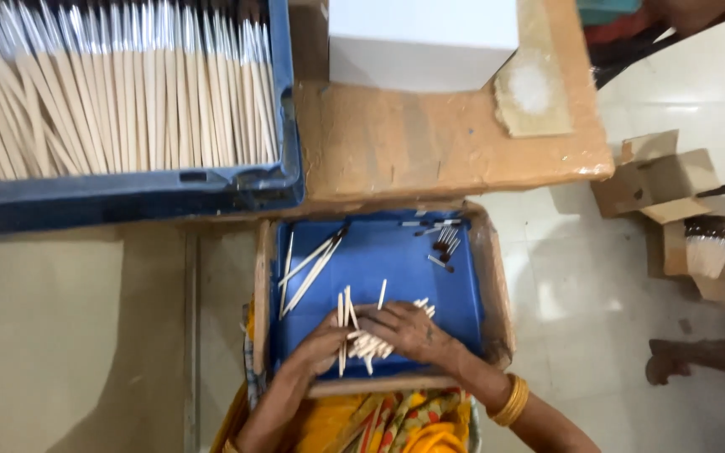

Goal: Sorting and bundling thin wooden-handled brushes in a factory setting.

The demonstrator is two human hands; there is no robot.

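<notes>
I look down on a shallow cardboard tray point(497, 285) lined with blue sheet, resting on the lap just near me. Both hands meet over its near edge. My left hand point(322, 346) curls its fingers around a loose bundle of short pale wooden sticks point(368, 346), and my right hand point(409, 329) lies over the same bundle, fingers bent down on it, so both are closed on the sticks. I judge the two-handed hold keeps the thin, smooth sticks from rolling apart and squares up their ends; a few stand upright between the fingers.

On the far left of the tray lie several longer thin brushes point(312, 264), slanted together, dark tips pointing away. On the far right sits a small scatter of dark-tipped short pieces point(442, 243), well apart from the hands. The raised tray walls look meant to keep such light pieces from sliding off.

Beyond the tray stands a desk point(430, 143) wrapped in brown taped cardboard, glossy at the edges. On its left, a blue plastic crate point(169, 197) holds dense rows of long pale handles point(119, 92) with silvery ends. A gold bangle point(509, 401) circles the right wrist. On the tiled floor to the right sits an open cardboard box point(681, 218) with white bristled pieces.
</notes>
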